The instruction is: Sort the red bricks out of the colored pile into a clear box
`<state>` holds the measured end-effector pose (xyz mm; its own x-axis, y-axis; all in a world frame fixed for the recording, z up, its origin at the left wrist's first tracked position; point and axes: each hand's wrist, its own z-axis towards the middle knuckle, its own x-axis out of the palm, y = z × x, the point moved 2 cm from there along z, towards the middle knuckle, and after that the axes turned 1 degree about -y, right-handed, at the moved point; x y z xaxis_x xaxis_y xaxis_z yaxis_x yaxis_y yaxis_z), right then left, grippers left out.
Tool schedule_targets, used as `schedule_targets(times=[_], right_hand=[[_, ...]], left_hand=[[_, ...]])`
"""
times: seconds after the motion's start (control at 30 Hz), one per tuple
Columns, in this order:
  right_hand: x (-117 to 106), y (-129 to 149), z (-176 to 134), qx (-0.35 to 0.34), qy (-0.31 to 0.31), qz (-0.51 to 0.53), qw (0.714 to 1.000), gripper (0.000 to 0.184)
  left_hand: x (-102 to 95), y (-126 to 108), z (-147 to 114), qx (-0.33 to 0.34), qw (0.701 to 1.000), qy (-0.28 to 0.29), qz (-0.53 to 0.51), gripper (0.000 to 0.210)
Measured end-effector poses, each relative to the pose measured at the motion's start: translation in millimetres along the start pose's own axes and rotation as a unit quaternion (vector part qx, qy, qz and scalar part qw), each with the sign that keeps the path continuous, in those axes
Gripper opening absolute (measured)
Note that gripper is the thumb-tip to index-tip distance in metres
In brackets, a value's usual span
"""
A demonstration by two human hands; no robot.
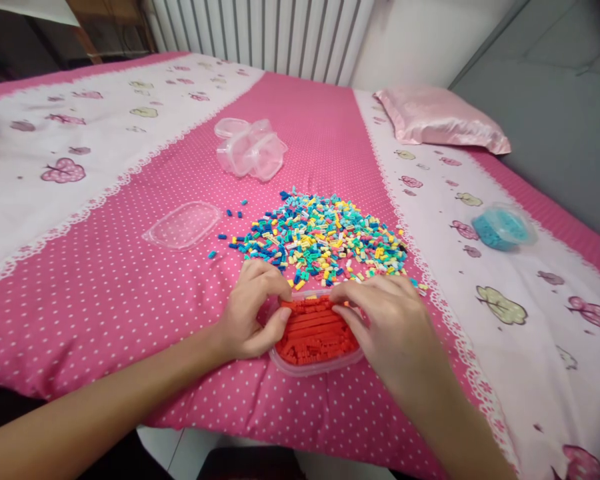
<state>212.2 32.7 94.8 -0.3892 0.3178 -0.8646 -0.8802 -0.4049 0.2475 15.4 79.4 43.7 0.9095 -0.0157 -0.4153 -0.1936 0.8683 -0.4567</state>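
Note:
A clear plastic box [305, 369] near the bed's front edge holds small red toy bricks [317, 330], packed in rows with looser ones at the near side. My left hand [255, 310] reaches over the box's left side, its thumb and fingers closed on one end of a row of red bricks at the far side. At the opposite end of that row, my right hand [380, 317] pinches with thumb and forefinger. Part of the box's rim is hidden under both hands. Just beyond lies a wide heap of mixed-colour bricks [325, 233].
A clear lid [185, 225] lies left of the heap. Farther back sit several stacked clear boxes [250, 150]. On the right stands a tub of light-blue pieces [500, 228]. A pink pillow [440, 120] rests by the grey panel, and a radiator [265, 37] is behind the bed.

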Motion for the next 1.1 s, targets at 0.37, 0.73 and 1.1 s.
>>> schedule_targets(times=[0.37, 0.73, 1.1], right_hand=[[-18, -15, 4, 0.078, -0.056, 0.063, 0.993, 0.011], [-16, -114, -2, 0.242, -0.100, 0.137, 0.955, 0.020], [45, -167, -26, 0.300, -0.133, 0.024, 0.944, 0.067]], left_hand=[[-3.1, -2, 3, -0.005, 1.000, 0.007, 0.011, 0.016], [-5.0, 0, 4, -0.019, 0.992, 0.122, -0.036, 0.013], [-6.6, 1, 6, -0.037, 0.994, 0.097, -0.020, 0.010]])
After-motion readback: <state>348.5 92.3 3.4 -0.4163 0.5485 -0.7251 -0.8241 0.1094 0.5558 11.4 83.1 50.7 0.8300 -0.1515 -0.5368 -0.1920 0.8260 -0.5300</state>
